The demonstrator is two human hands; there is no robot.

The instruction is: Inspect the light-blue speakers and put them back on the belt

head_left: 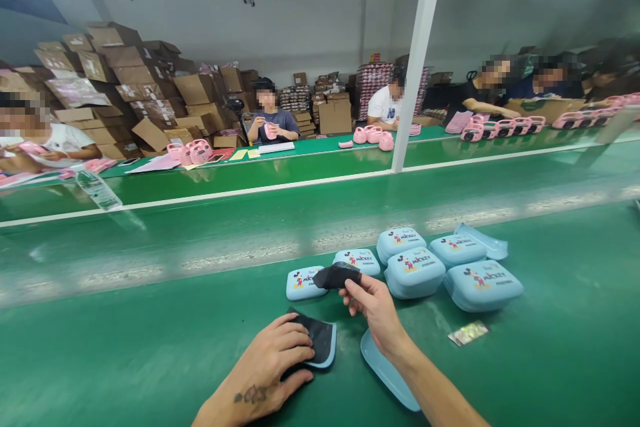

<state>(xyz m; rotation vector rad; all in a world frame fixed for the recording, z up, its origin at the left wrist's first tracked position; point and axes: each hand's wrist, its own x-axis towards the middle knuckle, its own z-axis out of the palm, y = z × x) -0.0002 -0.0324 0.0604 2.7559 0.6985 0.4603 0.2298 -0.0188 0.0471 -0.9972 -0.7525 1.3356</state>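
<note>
My left hand (273, 363) lies palm down, fingers stretched over a light blue plastic piece (332, 347) with a black cloth (314, 327) on it. Its thumb rests apart on the table. Raised above the table, my right hand (373, 307) pinches a crumpled black cloth (337, 275) between thumb and fingers. Beneath my right forearm is a shallow light blue lid (387, 373), partly hidden. Just beyond the hands lie light blue cases printed with a Mickey picture, such as this case (304, 283), which the raised cloth partly covers, and a bigger case (415, 272).
More blue cases (484, 285) stand at right, with a loose blue lid (483, 240) behind. A small shiny packet (469, 333) lies near them. Across the green table (150, 353), co-workers sit among pink items (197, 151). A white post (417, 60) rises mid-scene; a plastic bottle (99, 188) lies left.
</note>
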